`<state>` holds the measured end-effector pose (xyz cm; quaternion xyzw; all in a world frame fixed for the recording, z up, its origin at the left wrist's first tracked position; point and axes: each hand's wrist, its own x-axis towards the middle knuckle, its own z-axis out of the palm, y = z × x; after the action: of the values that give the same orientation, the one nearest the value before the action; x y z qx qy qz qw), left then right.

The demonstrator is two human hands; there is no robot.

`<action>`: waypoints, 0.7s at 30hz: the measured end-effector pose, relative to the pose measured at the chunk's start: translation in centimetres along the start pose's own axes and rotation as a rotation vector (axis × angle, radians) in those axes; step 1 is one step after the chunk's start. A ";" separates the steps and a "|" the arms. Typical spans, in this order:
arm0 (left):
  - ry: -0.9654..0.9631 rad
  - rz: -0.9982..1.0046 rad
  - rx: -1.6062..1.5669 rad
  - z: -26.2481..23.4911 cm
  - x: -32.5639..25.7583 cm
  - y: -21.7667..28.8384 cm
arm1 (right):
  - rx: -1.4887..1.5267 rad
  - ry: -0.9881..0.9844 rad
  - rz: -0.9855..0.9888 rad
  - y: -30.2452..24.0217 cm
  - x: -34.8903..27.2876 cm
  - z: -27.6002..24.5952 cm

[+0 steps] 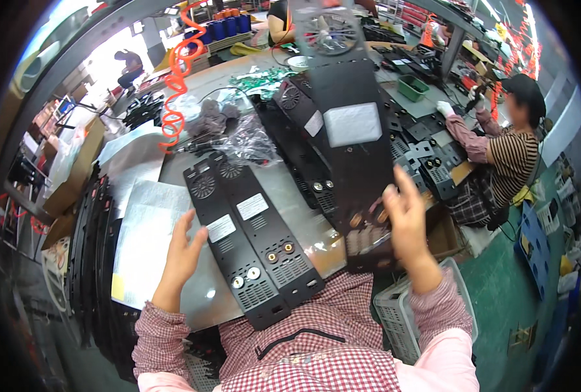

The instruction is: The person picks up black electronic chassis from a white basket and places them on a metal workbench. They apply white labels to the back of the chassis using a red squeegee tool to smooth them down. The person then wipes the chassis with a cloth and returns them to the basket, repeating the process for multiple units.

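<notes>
My right hand (408,225) grips the lower right edge of a long black metal panel (352,173). The panel is raised and blurred by motion, with a round fan grille at its far end, a pale label and brass-coloured fittings near my hand. My left hand (182,258) is open, thumb and fingers apart, beside the left edge of a second black panel (228,245); I cannot tell whether it touches. That panel lies face up against a third black panel (264,219), both with white labels, vent slots, round fittings and fan grilles.
White foam sheets (150,225) and a row of black panels (88,255) stand at the left. Clear plastic bags (248,137) lie beyond, under a coiled orange hose (173,98). A co-worker (499,144) sits at the right. A white basket (395,317) stands by my right arm.
</notes>
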<state>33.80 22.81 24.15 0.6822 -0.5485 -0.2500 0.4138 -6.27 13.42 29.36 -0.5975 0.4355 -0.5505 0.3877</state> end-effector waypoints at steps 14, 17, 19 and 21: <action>0.224 -0.153 0.102 4.0 8.9 -10.3 | -0.093 0.043 0.537 12.8 24.7 -11.4; 0.249 -0.027 0.451 3.5 12.2 -11.6 | -0.412 -0.069 0.346 15.0 26.0 -12.7; 0.206 -0.045 0.549 3.8 15.0 -11.0 | -0.729 -0.010 0.258 16.0 26.4 -13.9; 0.152 -0.104 0.651 3.3 17.0 -10.6 | -1.033 -0.022 0.210 15.9 26.6 -13.0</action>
<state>41.59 6.21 15.41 0.8223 -0.5317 -0.0310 0.2006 -20.36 -16.69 24.11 -0.6695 0.7036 -0.2161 0.1005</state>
